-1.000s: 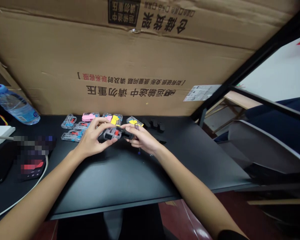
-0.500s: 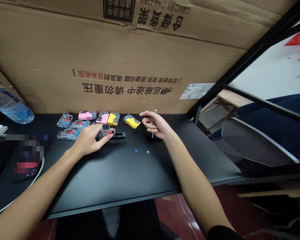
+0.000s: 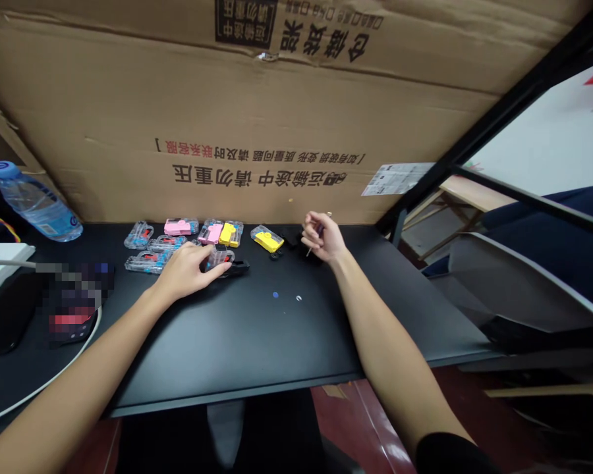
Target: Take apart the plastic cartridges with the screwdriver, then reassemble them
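My left hand [image 3: 186, 268] is closed around a clear plastic case [image 3: 219, 258] with a small red part, low over the black table. A black strip-like piece [image 3: 238, 268] sticks out to the right from under the case; whether the two are joined I cannot tell. My right hand [image 3: 323, 238] is curled around a thin screwdriver-like tool [image 3: 320, 229], its slim metal tip pointing down to the left. Dark small parts lie partly hidden beneath that hand. Between the hands rests a clear and yellow case [image 3: 267, 239].
Several similar clear cases [image 3: 149, 261] lie behind my left hand, some with pink [image 3: 178, 227] or yellow [image 3: 228, 234] parts. A blue disc [image 3: 275, 295] and a small white piece [image 3: 299, 298] lie in front. A water bottle [image 3: 39, 204], a power strip [image 3: 2, 263] and cardboard [image 3: 257, 112] border the table.
My right hand has turned and its fingers have curled in, tilting the tool from nearly upright to a slant. My left hand has tipped the clear case lower. The view has shifted slightly.
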`<state>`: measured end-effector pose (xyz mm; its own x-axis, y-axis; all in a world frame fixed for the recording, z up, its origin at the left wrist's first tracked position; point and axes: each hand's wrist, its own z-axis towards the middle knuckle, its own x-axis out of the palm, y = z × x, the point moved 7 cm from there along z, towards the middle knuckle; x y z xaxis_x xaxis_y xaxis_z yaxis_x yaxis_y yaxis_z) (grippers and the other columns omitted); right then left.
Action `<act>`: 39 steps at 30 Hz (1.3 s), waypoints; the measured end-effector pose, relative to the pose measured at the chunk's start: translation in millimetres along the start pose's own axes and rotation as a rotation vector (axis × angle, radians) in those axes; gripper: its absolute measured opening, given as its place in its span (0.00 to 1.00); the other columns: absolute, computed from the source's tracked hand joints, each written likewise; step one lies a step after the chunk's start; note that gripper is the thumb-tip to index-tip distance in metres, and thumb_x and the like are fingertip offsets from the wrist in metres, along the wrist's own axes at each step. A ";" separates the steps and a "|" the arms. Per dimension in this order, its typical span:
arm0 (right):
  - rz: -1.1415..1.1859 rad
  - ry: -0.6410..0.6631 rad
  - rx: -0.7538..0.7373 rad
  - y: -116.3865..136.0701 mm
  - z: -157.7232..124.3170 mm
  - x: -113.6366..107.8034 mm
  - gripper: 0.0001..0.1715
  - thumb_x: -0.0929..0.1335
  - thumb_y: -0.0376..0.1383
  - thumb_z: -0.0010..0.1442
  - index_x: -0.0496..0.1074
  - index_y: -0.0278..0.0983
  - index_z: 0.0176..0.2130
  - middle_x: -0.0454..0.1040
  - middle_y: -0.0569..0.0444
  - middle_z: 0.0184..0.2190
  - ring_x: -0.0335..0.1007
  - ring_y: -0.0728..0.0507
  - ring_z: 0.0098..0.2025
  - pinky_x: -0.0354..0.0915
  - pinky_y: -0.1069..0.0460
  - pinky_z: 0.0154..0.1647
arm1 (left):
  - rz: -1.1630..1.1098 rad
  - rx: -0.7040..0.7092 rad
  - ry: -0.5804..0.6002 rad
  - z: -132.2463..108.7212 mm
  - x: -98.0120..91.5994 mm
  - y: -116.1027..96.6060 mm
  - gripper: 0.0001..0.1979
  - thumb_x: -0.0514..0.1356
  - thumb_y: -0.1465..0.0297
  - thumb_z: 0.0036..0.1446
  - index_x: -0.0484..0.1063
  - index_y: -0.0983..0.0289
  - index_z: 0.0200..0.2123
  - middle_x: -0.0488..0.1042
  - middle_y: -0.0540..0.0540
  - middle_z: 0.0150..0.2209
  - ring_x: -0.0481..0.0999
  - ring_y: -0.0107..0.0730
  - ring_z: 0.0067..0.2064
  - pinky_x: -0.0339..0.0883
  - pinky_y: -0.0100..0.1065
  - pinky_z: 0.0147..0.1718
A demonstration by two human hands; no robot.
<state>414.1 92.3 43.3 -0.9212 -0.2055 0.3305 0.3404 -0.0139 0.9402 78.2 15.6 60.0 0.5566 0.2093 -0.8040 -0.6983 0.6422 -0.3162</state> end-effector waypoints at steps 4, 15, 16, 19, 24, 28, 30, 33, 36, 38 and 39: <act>-0.007 -0.182 -0.131 10.0 -2.5 -10.0 0.20 0.71 0.51 0.64 0.71 0.40 0.30 0.69 0.60 0.18 0.54 0.53 0.14 0.63 0.57 0.17 | -0.064 -0.007 0.044 0.3 2.7 1.3 0.25 0.66 0.48 0.66 0.66 0.60 0.28 0.69 0.51 0.26 0.68 0.39 0.33 0.59 0.36 0.37; -0.726 -0.448 -0.336 11.6 -20.4 12.8 0.25 0.68 0.50 0.68 0.73 0.39 0.25 0.63 0.60 0.15 0.58 0.50 0.17 0.54 0.54 0.18 | -0.068 -0.013 0.144 0.4 7.0 0.1 0.24 0.67 0.46 0.64 0.69 0.60 0.30 0.73 0.54 0.29 0.71 0.45 0.38 0.63 0.38 0.38; -0.738 -0.417 -0.329 8.4 -19.6 16.4 0.25 0.68 0.51 0.68 0.73 0.39 0.26 0.64 0.60 0.15 0.58 0.50 0.17 0.55 0.54 0.19 | -0.064 -0.011 0.145 0.3 7.2 0.0 0.24 0.66 0.46 0.64 0.68 0.60 0.30 0.73 0.54 0.29 0.71 0.45 0.38 0.63 0.39 0.38; -0.708 -0.326 -0.284 -4.0 -16.2 27.6 0.24 0.68 0.53 0.69 0.74 0.39 0.30 0.66 0.60 0.16 0.60 0.50 0.17 0.57 0.54 0.20 | -0.053 -0.010 0.147 -0.1 8.2 0.4 0.25 0.65 0.46 0.65 0.68 0.60 0.30 0.73 0.54 0.29 0.71 0.45 0.37 0.63 0.39 0.38; -0.630 -0.203 -0.266 -13.3 -15.2 47.9 0.26 0.71 0.57 0.67 0.78 0.37 0.36 0.76 0.57 0.24 0.68 0.50 0.20 0.63 0.53 0.23 | -0.071 -0.014 0.159 -0.6 10.8 2.4 0.23 0.65 0.46 0.65 0.73 0.60 0.34 0.76 0.55 0.31 0.73 0.46 0.39 0.65 0.41 0.40; -0.553 -0.257 -0.295 -5.4 -24.0 63.0 0.28 0.72 0.60 0.66 0.78 0.38 0.35 0.75 0.58 0.22 0.66 0.51 0.19 0.63 0.54 0.23 | -0.113 0.006 0.186 -0.1 12.8 0.9 0.21 0.66 0.47 0.65 0.77 0.60 0.43 0.82 0.56 0.39 0.77 0.46 0.42 0.68 0.44 0.47; -0.539 -0.231 -0.275 -4.3 -30.6 78.9 0.30 0.72 0.62 0.65 0.78 0.38 0.33 0.73 0.58 0.20 0.65 0.51 0.18 0.61 0.54 0.21 | -0.145 0.013 0.208 0.0 14.2 -0.6 0.21 0.67 0.48 0.65 0.77 0.60 0.45 0.84 0.56 0.42 0.78 0.47 0.44 0.68 0.45 0.49; -0.534 -0.156 -0.246 -5.8 -43.7 107.6 0.35 0.70 0.65 0.66 0.77 0.39 0.30 0.69 0.59 0.15 0.60 0.50 0.15 0.56 0.54 0.17 | -0.194 0.021 0.234 -0.3 15.9 -3.6 0.20 0.68 0.50 0.65 0.77 0.60 0.46 0.84 0.56 0.44 0.80 0.47 0.45 0.69 0.44 0.49; -0.582 -0.100 -0.239 -8.7 -55.6 130.3 0.37 0.68 0.66 0.67 0.76 0.39 0.27 0.67 0.59 0.13 0.58 0.50 0.14 0.53 0.53 0.16 | -0.233 0.037 0.241 -0.9 16.5 -7.9 0.19 0.68 0.52 0.65 0.77 0.60 0.48 0.83 0.57 0.43 0.80 0.47 0.45 0.71 0.43 0.48; -0.605 -0.085 -0.235 -11.1 -59.8 137.9 0.38 0.68 0.67 0.67 0.74 0.39 0.25 0.65 0.59 0.12 0.58 0.50 0.14 0.53 0.53 0.16 | -0.242 0.049 0.239 -1.3 16.6 -11.3 0.19 0.68 0.52 0.66 0.78 0.60 0.50 0.83 0.58 0.43 0.80 0.47 0.45 0.71 0.44 0.48; -0.605 -0.082 -0.234 -12.1 -60.7 139.6 0.39 0.68 0.67 0.66 0.74 0.39 0.24 0.65 0.59 0.12 0.58 0.50 0.14 0.54 0.53 0.16 | -0.243 0.057 0.238 -1.6 16.6 -13.1 0.20 0.68 0.52 0.66 0.78 0.61 0.50 0.83 0.58 0.43 0.81 0.48 0.45 0.71 0.44 0.49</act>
<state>292.8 4.3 73.0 -0.9713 -0.0194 -0.2372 -0.2189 -0.3180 0.9225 95.9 9.5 50.0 0.5783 -0.1281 -0.8057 -0.5285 0.6936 -0.4895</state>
